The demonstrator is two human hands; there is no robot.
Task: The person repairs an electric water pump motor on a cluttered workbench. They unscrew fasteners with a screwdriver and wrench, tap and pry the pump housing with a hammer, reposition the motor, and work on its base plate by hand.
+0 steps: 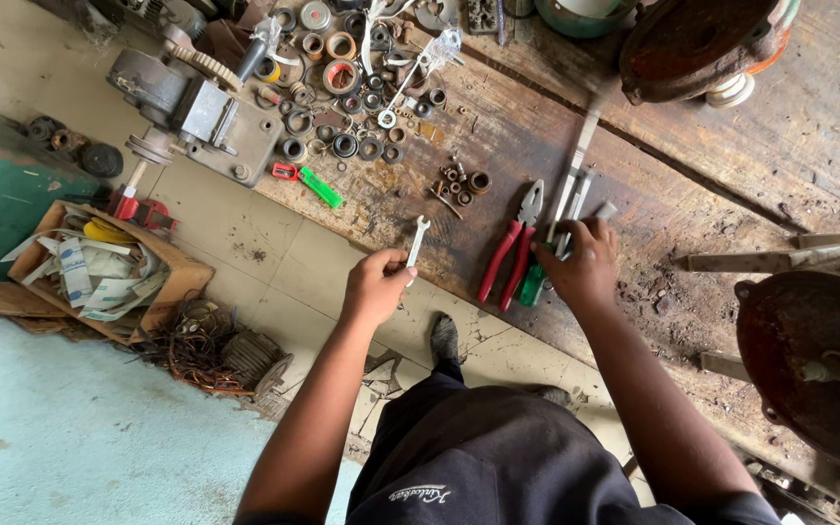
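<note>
A worn wooden workbench (692,165) fills the upper right of the view, with a rusty round motor housing (814,360) at its right end and another rusted casing (702,44) at the top. A grey bench vice (196,107) is mounted at the bench's left corner, and just beside it lies a wide scatter of bearings and rings (342,107). On the tiled floor below sits a cardboard box (109,267) of papers, with a tangle of copper wire (201,345) near it.

Tool picking looks partly done. The left hand (376,287) is closed around the lower shank of a small open-ended spanner (418,238), lifted at the bench edge. The right hand (583,264) is curled over a bundle of slim metal tools (576,199) and what seems to be a green-handled screwdriver (533,285) (its tip is hidden under the fingers), all resting on the bench. Red-handled pliers (512,253) lie untouched just beside that hand.
</note>
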